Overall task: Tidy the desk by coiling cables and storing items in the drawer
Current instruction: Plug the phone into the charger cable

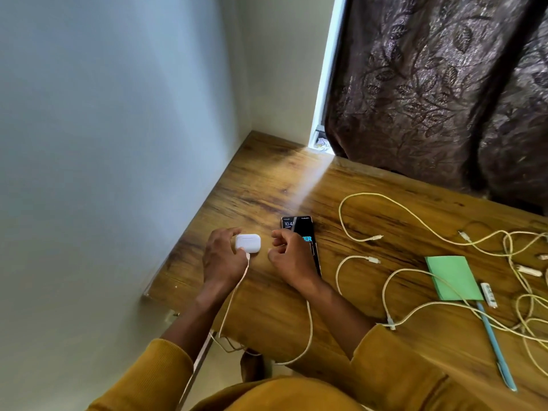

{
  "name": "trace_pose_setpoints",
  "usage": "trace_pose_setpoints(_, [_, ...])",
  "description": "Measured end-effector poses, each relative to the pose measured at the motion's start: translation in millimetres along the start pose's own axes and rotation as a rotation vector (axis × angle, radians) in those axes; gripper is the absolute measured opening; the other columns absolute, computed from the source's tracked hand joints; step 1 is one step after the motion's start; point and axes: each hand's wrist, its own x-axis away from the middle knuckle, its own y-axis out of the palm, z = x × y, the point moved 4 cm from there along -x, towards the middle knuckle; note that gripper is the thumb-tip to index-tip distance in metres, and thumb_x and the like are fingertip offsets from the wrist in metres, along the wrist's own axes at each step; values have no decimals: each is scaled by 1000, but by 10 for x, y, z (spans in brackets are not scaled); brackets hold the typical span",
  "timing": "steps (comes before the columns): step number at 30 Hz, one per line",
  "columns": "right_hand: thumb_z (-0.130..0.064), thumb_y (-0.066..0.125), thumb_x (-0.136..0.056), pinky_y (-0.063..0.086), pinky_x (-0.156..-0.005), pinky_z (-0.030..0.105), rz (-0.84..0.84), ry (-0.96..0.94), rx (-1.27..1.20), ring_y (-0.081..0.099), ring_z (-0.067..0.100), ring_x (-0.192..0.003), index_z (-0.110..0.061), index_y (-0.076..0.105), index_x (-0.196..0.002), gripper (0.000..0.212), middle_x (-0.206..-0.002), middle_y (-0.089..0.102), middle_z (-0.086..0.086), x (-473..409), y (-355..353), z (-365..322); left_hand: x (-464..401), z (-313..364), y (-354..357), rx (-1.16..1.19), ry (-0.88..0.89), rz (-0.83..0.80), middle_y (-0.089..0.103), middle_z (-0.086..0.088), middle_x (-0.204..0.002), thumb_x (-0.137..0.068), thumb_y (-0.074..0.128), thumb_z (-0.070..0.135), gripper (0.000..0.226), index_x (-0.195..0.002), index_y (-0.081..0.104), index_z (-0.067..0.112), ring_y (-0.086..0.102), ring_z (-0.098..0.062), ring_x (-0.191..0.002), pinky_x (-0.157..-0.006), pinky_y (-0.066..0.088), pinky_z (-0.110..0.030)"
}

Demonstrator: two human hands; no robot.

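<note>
Gripping the closed white earbud case (248, 242) near the desk's (267, 179) left edge, the left hand (223, 256) holds firm; the right hand (289, 256) curls loosely, grasping nothing I can make out.
</note>
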Motion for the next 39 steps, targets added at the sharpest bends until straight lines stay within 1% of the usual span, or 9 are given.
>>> trace_pose_setpoints(7, [-11, 72, -84, 57, -88, 38, -61, 36, 28, 68, 20, -94, -12, 69, -119, 35, -105, 70, 4, -19, 215, -103, -90, -90, -17, -64, 75, -156, 59, -7, -138, -84, 71, 6, 56, -139, 62, 15, 57, -25, -126, -109, 49, -48])
trace_pose_setpoints(11, [-14, 76, -82, 56, -87, 33, -67, 47, 33, 67, 16, -93, -12, 69, -118, 37, -108, 70, 4, -17, 294, -131, -177, -153, -4, -147, 120, -237, 55, -6, -142, -84, 72, 13, 60, -142, 59, 16, 55, -25, -127, -107, 44, -35])
trace_pose_setpoints(14, [-17, 78, -79, 58, -87, 38, -50, 59, 16, 69, 17, -91, -13, 70, -114, 36, -106, 72, 5, -27, 343, -142, -225, -171, 22, -194, 159, -274, 53, -5, -142, -85, 72, 15, 61, -144, 59, 19, 54, -24, -125, -102, 41, -30])
trace_pose_setpoints(18, [-21, 81, -77, 58, -85, 38, -29, 86, -25, 70, 16, -91, -15, 70, -111, 37, -101, 75, 2, -26, 389, -125, -254, -197, 25, -204, 202, -303, 52, 0, -134, -85, 71, 14, 59, -142, 61, 24, 56, -23, -116, -98, 50, -35])
trace_pose_setpoints(22, [-26, 82, -79, 57, -82, 35, -50, 103, -64, 70, 14, -86, -20, 66, -119, 44, -91, 74, -2, -2, 381, -118, -270, -217, -36, -155, 225, -302, 54, 0, -128, -86, 71, 11, 55, -140, 64, 22, 57, -20, -113, -97, 52, -37])
trace_pose_setpoints(25, [-30, 82, -79, 63, -79, 45, -100, 115, -143, 75, 18, -77, -34, 58, -124, 51, -83, 75, 1, 39, 413, -135, -265, -219, -110, -106, 237, -277, 54, 1, -129, -89, 73, 12, 54, -141, 63, 22, 59, -18, -111, -95, 56, -37])
trace_pose_setpoints(29, [-13, 81, -86, 66, -68, 48, -163, 123, -325, 78, 28, -75, -34, 51, -132, 58, -86, 76, 12, 92, 394, -215, -251, -182, -216, -51, 272, -236, 56, -1, -130, -89, 75, 11, 55, -141, 62, 23, 58, -15, -108, -87, 56, -26])
trace_pose_setpoints(34, [1, 79, -86, 65, -71, 52, -164, 65, -415, 77, 32, -80, -25, 46, -140, 68, -86, 76, 16, 126, 304, -361, -225, -23, -348, 35, 323, -208, 57, 0, -128, -88, 77, 3, 60, -141, 62, 26, 60, -15, -110, -87, 60, -28])
trace_pose_setpoints(39, [0, 82, -84, 65, -76, 51, -143, 3, -446, 77, 27, -80, -23, 46, -141, 71, -86, 77, 14, 130, 222, -424, -196, 136, -470, 65, 391, -196, 55, 3, -126, -89, 78, 3, 60, -143, 62, 23, 60, -14, -110, -86, 58, -24])
